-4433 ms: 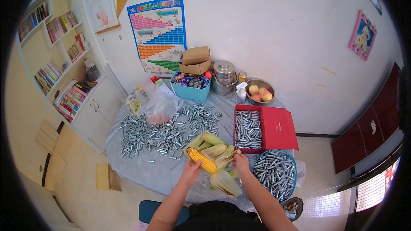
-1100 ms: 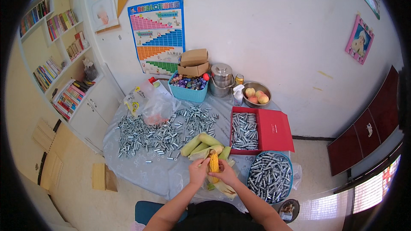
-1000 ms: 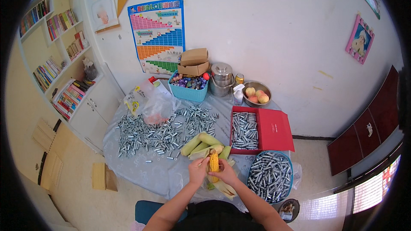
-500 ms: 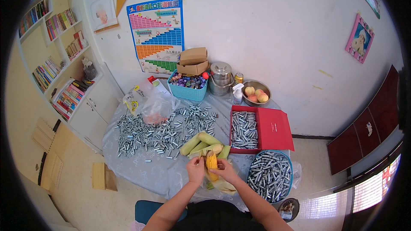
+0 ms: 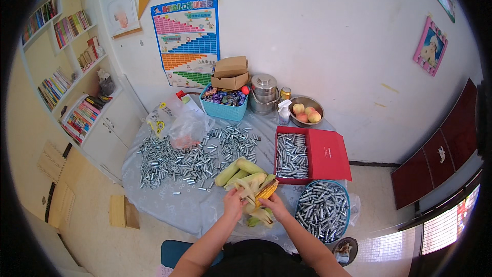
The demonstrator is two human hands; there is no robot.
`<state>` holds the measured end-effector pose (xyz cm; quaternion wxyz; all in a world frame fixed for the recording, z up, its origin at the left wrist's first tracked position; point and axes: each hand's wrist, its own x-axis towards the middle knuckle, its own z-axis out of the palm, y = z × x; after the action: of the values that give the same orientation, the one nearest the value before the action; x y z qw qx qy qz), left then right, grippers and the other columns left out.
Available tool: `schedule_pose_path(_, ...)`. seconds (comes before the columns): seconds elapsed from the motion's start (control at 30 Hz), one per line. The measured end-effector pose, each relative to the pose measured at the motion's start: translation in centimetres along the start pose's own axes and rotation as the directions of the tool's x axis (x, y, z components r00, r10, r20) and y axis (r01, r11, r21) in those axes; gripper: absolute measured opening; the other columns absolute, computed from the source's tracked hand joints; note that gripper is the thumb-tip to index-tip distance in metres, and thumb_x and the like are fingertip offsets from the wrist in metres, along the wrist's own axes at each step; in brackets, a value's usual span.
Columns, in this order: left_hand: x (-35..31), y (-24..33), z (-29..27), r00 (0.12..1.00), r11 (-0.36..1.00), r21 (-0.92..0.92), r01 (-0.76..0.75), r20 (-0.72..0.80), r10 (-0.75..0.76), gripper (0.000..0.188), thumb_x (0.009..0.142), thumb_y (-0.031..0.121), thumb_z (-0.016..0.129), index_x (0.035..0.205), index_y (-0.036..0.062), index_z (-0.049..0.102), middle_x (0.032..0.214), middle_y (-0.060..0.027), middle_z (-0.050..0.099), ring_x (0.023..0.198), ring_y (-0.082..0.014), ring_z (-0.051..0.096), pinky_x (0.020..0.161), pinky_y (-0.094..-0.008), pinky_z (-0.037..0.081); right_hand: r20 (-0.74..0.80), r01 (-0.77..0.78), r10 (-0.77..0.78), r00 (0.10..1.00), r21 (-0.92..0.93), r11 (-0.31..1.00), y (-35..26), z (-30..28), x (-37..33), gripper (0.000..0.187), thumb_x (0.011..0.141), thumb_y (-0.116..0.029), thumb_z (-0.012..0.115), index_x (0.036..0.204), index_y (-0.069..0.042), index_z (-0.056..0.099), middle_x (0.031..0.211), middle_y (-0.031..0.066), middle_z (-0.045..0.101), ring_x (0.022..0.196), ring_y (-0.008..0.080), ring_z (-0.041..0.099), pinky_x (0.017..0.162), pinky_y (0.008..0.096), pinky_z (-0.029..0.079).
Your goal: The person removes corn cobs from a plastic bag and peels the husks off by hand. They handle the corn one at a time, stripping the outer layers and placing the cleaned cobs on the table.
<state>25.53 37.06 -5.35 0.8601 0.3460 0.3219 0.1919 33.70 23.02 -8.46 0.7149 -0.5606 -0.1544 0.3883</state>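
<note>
Yellow kernels show on an ear of corn (image 5: 267, 190), tilted with its tip up to the right. My right hand (image 5: 275, 207) is wrapped round its lower part. Pale corn husk (image 5: 249, 189) hangs off its left side, and the fingers of my left hand (image 5: 233, 203) are closed on it. Just beyond my hands lie several ears still in green husks (image 5: 227, 173). Loose husk leaves (image 5: 261, 217) lie on the table below the corn.
Metal expansion bolts (image 5: 179, 159) are spread over the grey tablecloth at left. More fill a red box (image 5: 328, 154) and a blue basket (image 5: 323, 210) at right. Behind stand a wrapped-sweets basket (image 5: 224, 110), a metal pot (image 5: 264, 87), a spray bottle (image 5: 284, 113) and a peach bowl (image 5: 307, 111).
The corn has gone from upright to leaning right, and my right hand has shifted right with it. Pale husk is now pulled away to the left in my left hand.
</note>
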Motion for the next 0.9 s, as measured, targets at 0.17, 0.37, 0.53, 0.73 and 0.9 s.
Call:
schedule_pose_path(0.17,0.3,-0.1,0.3,0.989,0.977,0.203,-0.072,0.144,0.043,0.02,0.085,0.011,0.056,0.104,0.0037,0.056,0.099,-0.004,0.059,0.087,-0.0146,0.058,0.073,-0.0291,0.048,-0.002,0.039,-0.039,0.999,-0.053,0.998,0.2,-0.1,-0.2,0.044,0.08,-0.011,0.062,0.119,-0.002,0.044,0.111,0.0062,0.054,0.1,0.0143,0.052,0.085,0.0285,0.042)
schedule_pose_path(0.37,0.0,0.0,1.1,0.929,0.801,0.503,-0.324,0.327,0.17,0.029,0.078,0.011,0.065,0.104,0.0009,0.058,0.095,-0.0031,0.061,0.083,-0.0099,0.056,0.073,-0.0234,0.044,-0.003,0.057,-0.057,0.998,-0.063,0.996,0.9,0.2,-0.2,0.045,0.078,-0.005,0.063,0.118,-0.001,0.044,0.108,0.0051,0.055,0.097,0.0133,0.054,0.085,0.0279,0.043)
schedule_pose_path(0.53,-0.3,0.4,1.3,0.856,0.695,0.513,-0.504,0.402,0.324,0.028,0.075,0.008,0.067,0.102,0.0016,0.062,0.091,-0.0037,0.06,0.084,-0.0123,0.056,0.076,-0.0241,0.044,0.031,0.019,-0.013,0.999,-0.203,0.979,1.2,0.0,0.1,0.046,0.078,-0.005,0.062,0.12,-0.002,0.043,0.106,0.0049,0.055,0.097,0.0132,0.054,0.084,0.0278,0.043)
schedule_pose_path(0.73,-0.9,1.1,1.6,0.838,0.633,0.551,-0.543,0.402,0.368,0.019,0.073,0.006,0.068,0.092,0.0021,0.068,0.084,-0.0049,0.059,0.079,-0.0138,0.056,0.071,-0.0241,0.044,0.029,0.043,-0.035,0.999,-0.341,0.939,0.8,0.1,0.1,0.049,0.076,-0.006,0.063,0.121,-0.002,0.042,0.105,0.0052,0.055,0.094,0.0134,0.054,0.082,0.0275,0.044)
schedule_pose_path(0.9,-0.8,0.9,1.4,0.8,0.582,0.549,-0.6,0.403,0.445,0.017,0.071,0.006,0.069,0.087,0.0008,0.067,0.08,-0.0069,0.06,0.074,-0.0157,0.057,0.067,-0.0255,0.044,0.027,0.077,-0.072,0.997,-0.429,0.9,-0.5,0.8,-0.6,0.051,0.073,-0.009,0.065,0.119,-0.002,0.044,0.101,0.0058,0.056,0.09,0.0133,0.056,0.079,0.0272,0.045)
